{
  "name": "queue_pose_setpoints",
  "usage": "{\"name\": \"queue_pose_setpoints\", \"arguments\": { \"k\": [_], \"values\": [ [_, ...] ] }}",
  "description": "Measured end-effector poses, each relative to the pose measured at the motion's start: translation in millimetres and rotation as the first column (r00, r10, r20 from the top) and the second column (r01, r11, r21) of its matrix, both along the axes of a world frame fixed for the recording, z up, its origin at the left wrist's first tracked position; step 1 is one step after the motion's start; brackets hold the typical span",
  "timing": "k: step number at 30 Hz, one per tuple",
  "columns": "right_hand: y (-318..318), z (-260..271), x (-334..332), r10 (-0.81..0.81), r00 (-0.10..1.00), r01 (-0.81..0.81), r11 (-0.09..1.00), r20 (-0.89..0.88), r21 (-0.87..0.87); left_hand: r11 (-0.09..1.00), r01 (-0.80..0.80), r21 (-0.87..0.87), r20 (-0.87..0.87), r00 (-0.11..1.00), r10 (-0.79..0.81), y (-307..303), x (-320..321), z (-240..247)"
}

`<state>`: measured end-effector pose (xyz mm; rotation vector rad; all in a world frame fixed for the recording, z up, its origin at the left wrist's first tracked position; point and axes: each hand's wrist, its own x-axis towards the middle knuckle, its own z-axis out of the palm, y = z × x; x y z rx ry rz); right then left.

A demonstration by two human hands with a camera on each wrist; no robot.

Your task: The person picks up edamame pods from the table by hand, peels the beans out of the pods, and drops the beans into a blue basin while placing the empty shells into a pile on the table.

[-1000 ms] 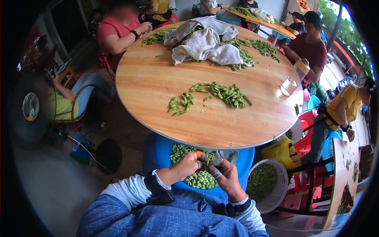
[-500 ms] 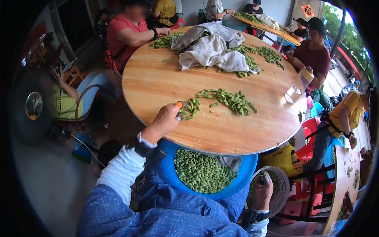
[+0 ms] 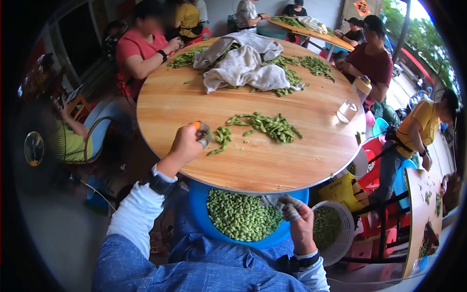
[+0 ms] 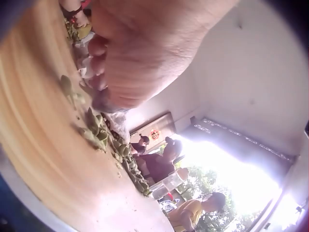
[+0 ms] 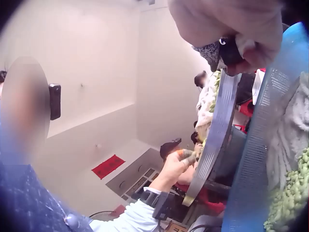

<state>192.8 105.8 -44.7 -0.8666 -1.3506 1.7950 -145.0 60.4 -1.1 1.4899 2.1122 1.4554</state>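
Green soybean pods lie on the round wooden table, with a smaller cluster to their left. Just left of that cluster, my left hand is low over the tabletop and pinches a pod between its covered fingertips; one finger wears an orange cover, another grey tape. In the left wrist view the fingertips are partly hidden behind the hand. My right hand, its fingers taped and loosely bent, is over the right rim of the blue basin. Shelled green beans fill the basin, beside a grey cloth.
A white basket with pods stands right of the basin. Grey-white towels cover a larger pod heap at the table's far side. A clear bottle stands near the right edge. Other people sit around the table; a fan is at left.
My hands were together over the basin a second ago. The left went to the small pod cluster on the table; the right moved out over the white basket, then back to the basin's rim.
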Motion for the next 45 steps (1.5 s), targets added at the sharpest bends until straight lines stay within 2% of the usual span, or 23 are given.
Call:
{"name": "queue_pose_setpoints", "arguments": {
  "k": [1,2,3,4,5,7,8,9,12,14,16,18,19,20,21,23,25,27,28,30,33,38,45],
  "values": [
    [-5.3,7.5,-6.9,0.000,1.000,0.000,1.000,-0.020,0.005,0.985,0.055,0.163,0.125,0.989,-0.076,-3.0,15.8,9.0],
    [-5.8,10.6,-11.3,0.079,0.995,-0.077,0.996,-0.057,0.040,0.987,0.084,0.134,0.395,0.909,-0.131,-8.9,31.6,17.6],
    [-8.7,14.0,-16.9,0.123,0.990,-0.121,0.992,-0.074,0.033,0.992,0.069,0.108,0.544,0.831,-0.117,-13.8,53.9,26.2],
    [-8.6,15.4,-21.3,0.197,0.980,-0.193,0.977,-0.041,0.085,0.986,0.097,0.138,0.630,0.759,-0.163,-18.4,74.2,27.8],
    [-10.2,17.7,-27.9,0.227,0.973,-0.218,0.960,-0.031,0.176,0.974,0.046,0.223,0.710,0.677,-0.194,-20.1,91.4,15.3],
    [-16.8,17.6,-38.5,0.299,0.925,-0.289,0.954,-0.233,0.079,0.978,0.041,0.203,0.791,0.582,-0.188,-28.7,124.6,6.5],
    [-19.8,20.6,-42.8,0.293,0.925,-0.278,0.956,-0.241,0.094,0.961,0.094,0.259,0.763,0.590,-0.264,-31.4,135.4,-0.9],
    [-21.8,21.3,-45.3,0.280,0.923,-0.265,0.960,-0.264,0.090,0.953,0.106,0.285,0.797,0.525,-0.297,-33.8,145.0,-3.8],
    [-24.0,10.7,-49.8,0.226,0.910,-0.203,0.974,-0.349,0.103,0.944,0.109,0.313,0.832,0.448,-0.328,-39.8,166.0,-13.6],
    [-20.4,7.5,-42.3,0.241,0.915,-0.226,0.971,-0.323,0.083,0.938,0.139,0.318,0.833,0.431,-0.347,-42.3,170.6,-18.3],
    [-16.9,4.2,-37.4,0.252,0.926,-0.234,0.968,-0.283,0.094,0.929,0.284,0.238,0.631,0.682,-0.370,-39.9,170.7,-11.6],
    [-15.4,9.3,-30.6,0.266,0.943,-0.250,0.963,-0.201,0.102,0.913,0.403,0.070,0.332,0.853,-0.402,-43.5,164.7,-3.4],
    [-15.5,12.8,-26.9,0.279,0.947,-0.265,0.959,-0.161,0.102,0.897,0.443,0.003,0.086,0.893,-0.441,-41.9,163.7,-0.1],
    [-16.7,15.2,-23.1,0.282,0.947,-0.271,0.959,-0.155,0.084,0.889,0.452,-0.081,-0.161,0.874,-0.459,-41.3,160.3,4.9],
    [-15.1,12.4,-21.8,0.296,0.950,-0.284,0.952,-0.101,0.118,0.887,0.426,-0.178,-0.391,0.797,-0.461,-44.9,154.5,9.5],
    [-16.3,21.9,-17.3,0.314,0.948,-0.306,0.944,-0.048,0.128,0.835,0.426,-0.348,-0.328,0.779,-0.535,-46.9,155.0,9.0],
    [-16.6,20.4,-16.5,0.281,0.960,-0.274,0.947,-0.016,0.169,0.776,0.465,-0.425,-0.208,0.784,-0.584,-46.3,154.1,7.8],
    [-22.7,33.4,-22.2,0.124,0.983,-0.124,0.992,-0.133,0.009,0.797,0.543,-0.263,0.125,0.839,-0.530,-46.6,153.1,-4.7],
    [-23.1,36.2,-22.2,0.121,0.982,-0.125,0.992,-0.148,-0.016,0.794,0.576,-0.194,0.315,0.803,-0.505,-45.7,154.0,-8.4],
    [-22.0,32.7,-21.1,0.186,0.970,-0.198,0.978,-0.157,-0.065,0.786,0.615,-0.064,0.644,0.627,-0.438,-45.3,158.5,-5.4],
    [-21.7,26.0,-15.6,0.240,0.956,-0.258,0.962,-0.168,-0.092,0.784,0.620,-0.046,0.750,0.539,-0.383,-45.9,158.0,-11.2],
    [-20.7,26.4,-11.7,0.294,0.935,-0.317,0.944,-0.199,-0.093,0.833,0.543,-0.105,0.601,0.702,-0.382,-48.2,164.3,-7.4],
    [-21.3,26.2,-12.2,0.286,0.927,-0.321,0.940,-0.242,-0.116,0.844,0.517,-0.142,0.549,0.751,-0.368,-49.9,168.2,-6.4]
  ]
}}
